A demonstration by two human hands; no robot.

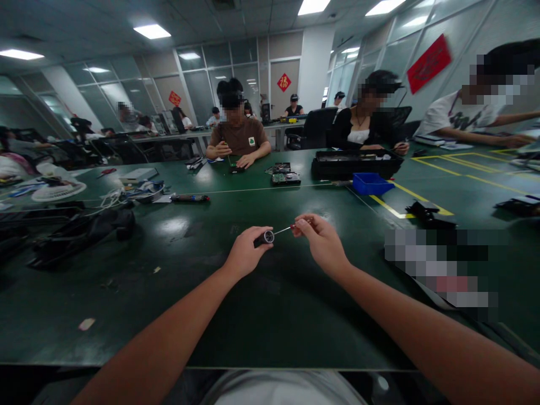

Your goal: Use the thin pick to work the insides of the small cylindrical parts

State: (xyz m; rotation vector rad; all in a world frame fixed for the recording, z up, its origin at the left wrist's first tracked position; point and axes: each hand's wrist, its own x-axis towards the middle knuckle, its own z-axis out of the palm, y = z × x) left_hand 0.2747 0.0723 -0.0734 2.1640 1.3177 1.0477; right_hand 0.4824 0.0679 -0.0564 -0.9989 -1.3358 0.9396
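Note:
My left hand (247, 250) is closed around a short dark cylindrical handle (265, 237) whose round end faces my right hand. My right hand (318, 239) pinches a thin metal screwdriver bit (282, 230) by its reddish end, and the bit's tip points at the handle's open end, close to it or touching it. Both hands hover above the dark green table (202, 304), near its middle.
A blue tray (371, 183) and a long black case (356, 164) lie ahead right, with hard drives (286, 178) beside them. A black bag (84, 230) and a white fan (57, 191) sit left. Other people sit across the table. Yellow tape lines mark the right side.

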